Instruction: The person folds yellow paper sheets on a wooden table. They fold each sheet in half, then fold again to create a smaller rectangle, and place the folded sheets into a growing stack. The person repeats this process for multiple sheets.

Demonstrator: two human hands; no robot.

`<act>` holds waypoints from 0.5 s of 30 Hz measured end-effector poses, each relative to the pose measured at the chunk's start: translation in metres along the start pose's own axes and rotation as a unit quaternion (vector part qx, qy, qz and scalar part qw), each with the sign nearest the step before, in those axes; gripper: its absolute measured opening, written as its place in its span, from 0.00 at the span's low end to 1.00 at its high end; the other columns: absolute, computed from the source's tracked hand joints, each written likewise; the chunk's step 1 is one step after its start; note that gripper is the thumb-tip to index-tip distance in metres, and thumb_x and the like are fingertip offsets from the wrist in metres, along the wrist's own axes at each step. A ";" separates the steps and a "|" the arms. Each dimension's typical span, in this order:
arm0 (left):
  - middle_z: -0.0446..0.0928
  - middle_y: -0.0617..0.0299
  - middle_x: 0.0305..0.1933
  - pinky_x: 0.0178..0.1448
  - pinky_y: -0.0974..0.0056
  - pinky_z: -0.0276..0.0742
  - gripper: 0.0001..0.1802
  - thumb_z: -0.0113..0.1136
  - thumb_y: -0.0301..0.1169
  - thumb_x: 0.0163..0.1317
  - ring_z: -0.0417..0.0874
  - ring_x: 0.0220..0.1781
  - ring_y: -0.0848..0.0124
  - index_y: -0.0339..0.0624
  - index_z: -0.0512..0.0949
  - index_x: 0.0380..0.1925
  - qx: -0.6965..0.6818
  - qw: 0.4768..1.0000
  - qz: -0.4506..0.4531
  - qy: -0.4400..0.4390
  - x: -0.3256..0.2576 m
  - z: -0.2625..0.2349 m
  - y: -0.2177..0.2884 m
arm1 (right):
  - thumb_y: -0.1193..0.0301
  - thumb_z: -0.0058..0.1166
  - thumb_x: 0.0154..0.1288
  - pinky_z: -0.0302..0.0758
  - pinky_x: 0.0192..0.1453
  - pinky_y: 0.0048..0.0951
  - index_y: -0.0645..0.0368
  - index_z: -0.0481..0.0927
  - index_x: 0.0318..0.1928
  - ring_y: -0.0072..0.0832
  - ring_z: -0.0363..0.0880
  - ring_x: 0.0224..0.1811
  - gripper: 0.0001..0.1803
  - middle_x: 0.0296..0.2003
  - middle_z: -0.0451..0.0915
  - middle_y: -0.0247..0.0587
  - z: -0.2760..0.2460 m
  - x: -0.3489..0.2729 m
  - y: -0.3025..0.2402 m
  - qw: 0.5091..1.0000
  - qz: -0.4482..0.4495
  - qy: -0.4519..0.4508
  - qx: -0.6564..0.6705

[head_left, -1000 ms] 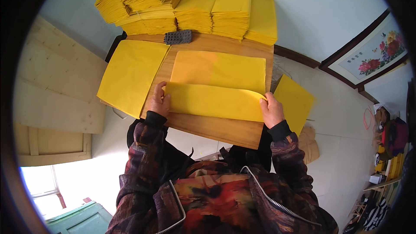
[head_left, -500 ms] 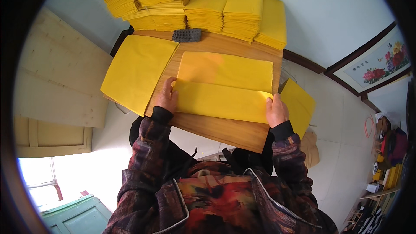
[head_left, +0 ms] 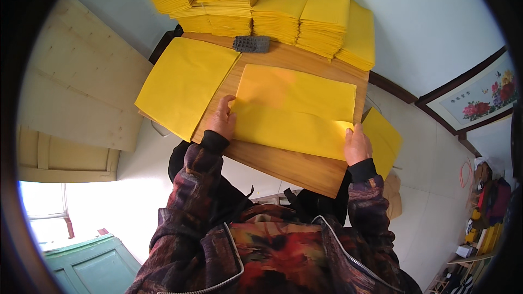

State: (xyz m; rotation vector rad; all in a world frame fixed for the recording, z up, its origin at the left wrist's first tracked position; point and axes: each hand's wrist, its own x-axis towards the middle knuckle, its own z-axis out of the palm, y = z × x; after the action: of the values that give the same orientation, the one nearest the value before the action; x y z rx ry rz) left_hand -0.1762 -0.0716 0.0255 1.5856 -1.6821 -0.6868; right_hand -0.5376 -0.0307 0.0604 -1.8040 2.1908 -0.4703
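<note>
The walls are plain white. At the right of the frame hangs a framed picture of red flowers. Pale wooden boards lean at the left. At the lower left, bright daylight comes through a window, beside a green cabinet. The floor is light tile.

A folded paper sheet lies on the wooden board, between the left hand and right hand. A flat sheet pile lies to its left. Stacked paper bundles sit behind, with a small block before them.
</note>
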 end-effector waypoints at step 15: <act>0.66 0.59 0.26 0.37 0.63 0.69 0.22 0.51 0.22 0.58 0.70 0.29 0.66 0.45 0.67 0.54 0.008 0.999 0.012 0.037 -0.002 0.000 0.007 | 0.67 0.48 0.64 0.71 0.34 0.50 0.60 0.69 0.35 0.54 0.77 0.32 0.09 0.27 0.78 0.55 0.010 -0.005 0.016 0.996 -0.006 0.065 0.063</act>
State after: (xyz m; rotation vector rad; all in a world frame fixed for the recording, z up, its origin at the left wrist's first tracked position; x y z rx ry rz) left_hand -0.1809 -0.0690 0.0305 1.5807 -1.6532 -0.5960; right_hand -0.5468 -0.0237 0.0448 -1.7676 2.1801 -0.7298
